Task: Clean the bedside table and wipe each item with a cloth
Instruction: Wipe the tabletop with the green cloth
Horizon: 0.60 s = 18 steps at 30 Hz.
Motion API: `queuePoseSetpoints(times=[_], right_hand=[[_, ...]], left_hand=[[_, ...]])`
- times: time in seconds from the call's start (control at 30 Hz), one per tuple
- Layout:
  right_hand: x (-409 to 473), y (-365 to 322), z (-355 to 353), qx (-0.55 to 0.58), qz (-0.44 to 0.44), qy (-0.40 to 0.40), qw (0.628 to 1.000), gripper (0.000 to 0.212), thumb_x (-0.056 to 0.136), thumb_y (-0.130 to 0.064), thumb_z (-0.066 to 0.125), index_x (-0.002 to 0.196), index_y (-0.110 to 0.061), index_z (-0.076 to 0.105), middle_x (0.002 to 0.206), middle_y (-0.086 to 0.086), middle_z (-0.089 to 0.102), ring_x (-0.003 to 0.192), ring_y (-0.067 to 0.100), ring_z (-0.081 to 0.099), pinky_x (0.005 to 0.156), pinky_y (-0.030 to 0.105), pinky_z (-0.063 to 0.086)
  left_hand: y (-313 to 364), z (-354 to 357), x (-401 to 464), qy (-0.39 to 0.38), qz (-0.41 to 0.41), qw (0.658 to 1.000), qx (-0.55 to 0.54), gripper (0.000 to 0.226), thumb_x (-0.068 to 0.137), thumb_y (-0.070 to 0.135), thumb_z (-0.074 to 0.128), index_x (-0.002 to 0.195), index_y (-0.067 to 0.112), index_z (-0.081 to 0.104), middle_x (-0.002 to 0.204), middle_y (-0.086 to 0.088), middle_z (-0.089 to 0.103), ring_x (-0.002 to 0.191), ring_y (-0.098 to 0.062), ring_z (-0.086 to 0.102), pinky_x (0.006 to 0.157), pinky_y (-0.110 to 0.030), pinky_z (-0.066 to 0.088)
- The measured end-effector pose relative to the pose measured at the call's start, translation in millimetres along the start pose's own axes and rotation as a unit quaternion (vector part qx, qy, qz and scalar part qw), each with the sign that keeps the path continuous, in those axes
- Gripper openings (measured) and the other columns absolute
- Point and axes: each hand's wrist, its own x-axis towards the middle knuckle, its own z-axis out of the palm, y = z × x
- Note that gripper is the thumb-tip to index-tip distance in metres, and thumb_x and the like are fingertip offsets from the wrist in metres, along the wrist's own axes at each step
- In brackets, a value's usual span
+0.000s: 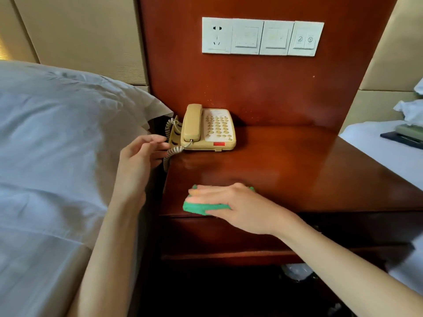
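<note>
While the white pillow (57,115) crowds the wooden bedside table (286,161), a beige telephone (207,129) sits at its back left; the right hand (231,205) presses flat fingers on a green cloth (201,208) near the front edge, and the left hand (139,161) hovers, fingers relaxed, beside the coiled cord (170,152).

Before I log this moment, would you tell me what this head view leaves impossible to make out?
- Green cloth: mostly hidden under the right hand pressing it on the bedside table.
- Telephone key labels: too small to read.
- Left hand: fingers blurred beside the coiled cord; contact unclear.
- Space under the table: too dark.
- Items on the far bed: cut off by the right edge.
</note>
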Motion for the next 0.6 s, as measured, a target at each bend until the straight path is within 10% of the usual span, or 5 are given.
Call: queuePoseSetpoints(times=[0.17,0.6], right_hand=[[-69.9,46.1,-27.5,-0.111,0.123,0.133,0.977,0.046,0.099,-0.022,0.047,0.139,-0.044,0.041,0.140,-0.034,0.034,0.135,-0.016,0.020,0.114,0.021,0.022],[-185.8,170.4,-135.2,-0.168,0.427,0.247,0.854,0.046,0.101,-0.029,0.041,0.146,-0.020,0.037,0.154,-0.001,0.034,0.140,0.020,0.032,0.113,0.032,0.020]], left_hand=[[-5.3,38.4,-15.4,-0.095,-0.036,0.995,0.015,0.031,0.099,0.007,0.042,0.084,0.017,0.068,0.074,0.004,0.071,0.070,-0.009,0.065,0.059,-0.017,0.051],[-17.3,167.3,-23.5,-0.318,0.080,0.922,0.206,0.026,0.099,0.015,0.049,0.086,0.028,0.067,0.081,0.011,0.073,0.072,0.000,0.065,0.072,-0.022,0.045]])
